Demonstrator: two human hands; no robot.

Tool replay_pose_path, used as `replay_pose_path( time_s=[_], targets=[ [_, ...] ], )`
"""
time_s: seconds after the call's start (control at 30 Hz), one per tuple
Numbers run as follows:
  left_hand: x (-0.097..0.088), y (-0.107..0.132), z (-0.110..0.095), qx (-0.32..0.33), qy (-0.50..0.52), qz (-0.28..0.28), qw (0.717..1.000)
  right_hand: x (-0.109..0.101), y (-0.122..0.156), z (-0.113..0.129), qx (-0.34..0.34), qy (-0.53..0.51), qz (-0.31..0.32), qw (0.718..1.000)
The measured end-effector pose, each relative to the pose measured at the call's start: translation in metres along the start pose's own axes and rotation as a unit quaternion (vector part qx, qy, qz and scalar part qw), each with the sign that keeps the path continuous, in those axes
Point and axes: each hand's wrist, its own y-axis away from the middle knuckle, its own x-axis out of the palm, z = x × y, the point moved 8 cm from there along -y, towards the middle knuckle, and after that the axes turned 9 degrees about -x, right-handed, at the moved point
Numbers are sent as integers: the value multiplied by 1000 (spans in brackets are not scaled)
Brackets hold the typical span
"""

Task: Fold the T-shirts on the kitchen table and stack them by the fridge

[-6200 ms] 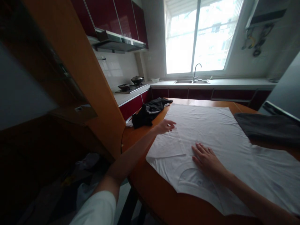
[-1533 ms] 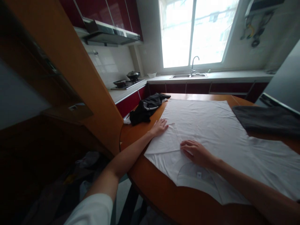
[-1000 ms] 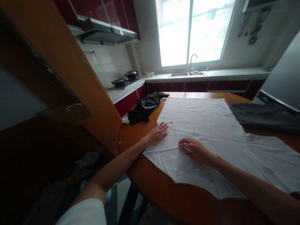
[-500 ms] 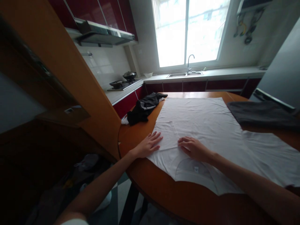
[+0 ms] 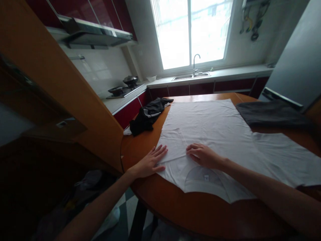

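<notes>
A white T-shirt [image 5: 205, 117] lies spread over the wooden table [image 5: 175, 214], its neckline with a small label [image 5: 206, 178] toward me. My left hand [image 5: 147, 164] rests flat on the sleeve at the left, fingers spread, close to the table's edge. My right hand [image 5: 204, 155] is on the shirt between that sleeve and the neckline. Its fingers are bent and close together, gripping the cloth near the shoulder seam. A crease runs across the fabric between both hands. The other sleeve stretches out to the right, partly behind my right forearm.
A crumpled black garment [image 5: 147, 115] lies at the table's left side. Dark grey folded cloth [image 5: 271, 113] is at the right. Beyond the table are a counter with a sink [image 5: 183, 77] and a stove with pans [image 5: 130, 80]. An orange wooden panel [image 5: 82, 97] stands left.
The camera view has shifted, so the scene sits a little further left and higher. My left hand's thumb is spread wider; my right hand keeps its place on the T-shirt.
</notes>
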Motion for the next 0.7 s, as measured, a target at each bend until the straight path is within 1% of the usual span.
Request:
replay_pose_path(
  time_s=[0.23, 0.33, 0.47, 0.53, 0.7],
  targets=[
    [8, 3, 15, -28, 8, 41, 999, -2, 0, 1, 4, -4, 6, 1000],
    [8, 2, 21, -39, 8, 46, 998, -3, -1, 2, 4, -7, 6, 1000],
    [6, 2, 26, -33, -1, 49, 998, -3, -1, 2, 6, -8, 7, 1000],
    [0, 2, 24, -26, -2, 41, 999, -2, 0, 1, 5, -9, 5, 1000],
    [-14, 1, 6, 9, 27, 10, 1000, -2, 0, 1, 1, -10, 1, 1000]
  ],
)
